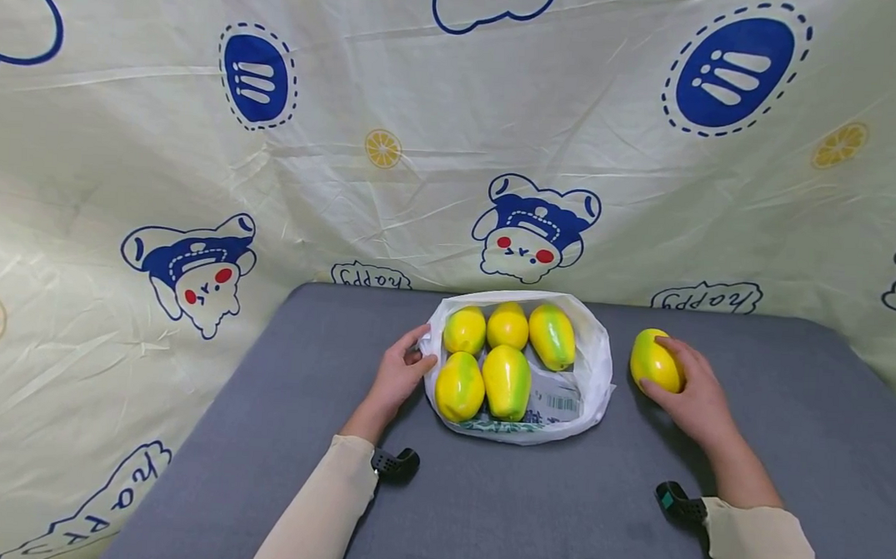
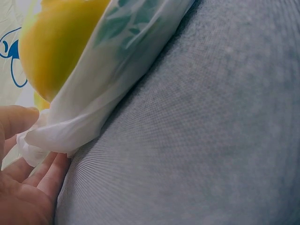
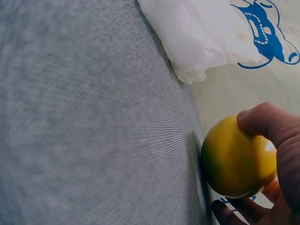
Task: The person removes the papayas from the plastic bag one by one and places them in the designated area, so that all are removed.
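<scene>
A white plastic bag (image 1: 595, 378) lies with its mouth open on the grey table, and several glossy yellow-green mangoes (image 1: 507, 382) sit inside it. My left hand (image 1: 397, 379) pinches the bag's left rim; in the left wrist view the thumb is above the bunched plastic (image 2: 61, 136) and the fingers are beneath it. To the right of the bag, my right hand (image 1: 694, 392) grips another mango (image 1: 650, 361) between thumb and fingers. That mango (image 3: 234, 159) appears close to the tabletop in the right wrist view; whether it touches is hard to tell.
A grey cloth-covered table (image 1: 528, 508) spreads under both hands. Behind it hangs a pale printed curtain (image 1: 421, 212) with cartoon figures. Inside the bag, a printed panel with a barcode (image 1: 561, 401) shows to the right of the front mangoes. Each wrist wears a black camera band (image 1: 398, 467).
</scene>
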{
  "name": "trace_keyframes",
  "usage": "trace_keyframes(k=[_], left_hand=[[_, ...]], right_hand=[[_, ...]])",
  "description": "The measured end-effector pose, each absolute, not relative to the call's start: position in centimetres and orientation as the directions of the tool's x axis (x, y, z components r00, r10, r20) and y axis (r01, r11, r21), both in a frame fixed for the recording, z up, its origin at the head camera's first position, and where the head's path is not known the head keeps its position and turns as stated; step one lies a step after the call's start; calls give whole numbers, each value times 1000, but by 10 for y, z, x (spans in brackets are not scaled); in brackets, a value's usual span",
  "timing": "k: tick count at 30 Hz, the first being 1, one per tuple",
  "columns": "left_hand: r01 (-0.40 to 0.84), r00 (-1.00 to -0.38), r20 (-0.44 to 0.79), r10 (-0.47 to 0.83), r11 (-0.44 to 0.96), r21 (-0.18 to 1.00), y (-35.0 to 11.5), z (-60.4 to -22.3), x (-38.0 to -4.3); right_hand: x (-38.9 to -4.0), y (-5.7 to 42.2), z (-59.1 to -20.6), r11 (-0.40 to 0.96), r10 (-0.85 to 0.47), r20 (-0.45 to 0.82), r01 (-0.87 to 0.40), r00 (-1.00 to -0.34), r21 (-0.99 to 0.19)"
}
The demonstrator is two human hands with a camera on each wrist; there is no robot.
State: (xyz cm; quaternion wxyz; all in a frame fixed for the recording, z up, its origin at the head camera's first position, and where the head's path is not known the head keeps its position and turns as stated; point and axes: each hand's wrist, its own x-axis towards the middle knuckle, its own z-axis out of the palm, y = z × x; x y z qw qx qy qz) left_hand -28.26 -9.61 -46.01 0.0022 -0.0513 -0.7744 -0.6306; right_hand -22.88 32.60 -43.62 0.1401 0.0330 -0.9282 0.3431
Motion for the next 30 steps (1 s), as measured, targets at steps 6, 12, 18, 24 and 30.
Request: trace_keyframes(k=[6,12,18,24,30], left_hand=[[79,-995,66,68,217,973,-96,-459,-282],[67,-997,54,62,223,973,-95,-461,-283],[74,-996,61,66,218,973,-95,-461,-282],[61,-997,48,63,222,973,-96,-460,-283],[55,-997,43,60,224,973,-95,-460,-283]], right_hand=[[-229,325,-435,773,47,273,-138,-961,-619],[-228,322,-434,786,64,280,-124,-958,-605],[-228,317,-431,816,89,280,-91,-956,-571],[-228,311,-420,831,89,368,-134,-926,-539],[-225,297,-403,839,75,420,-170,-904,-517]])
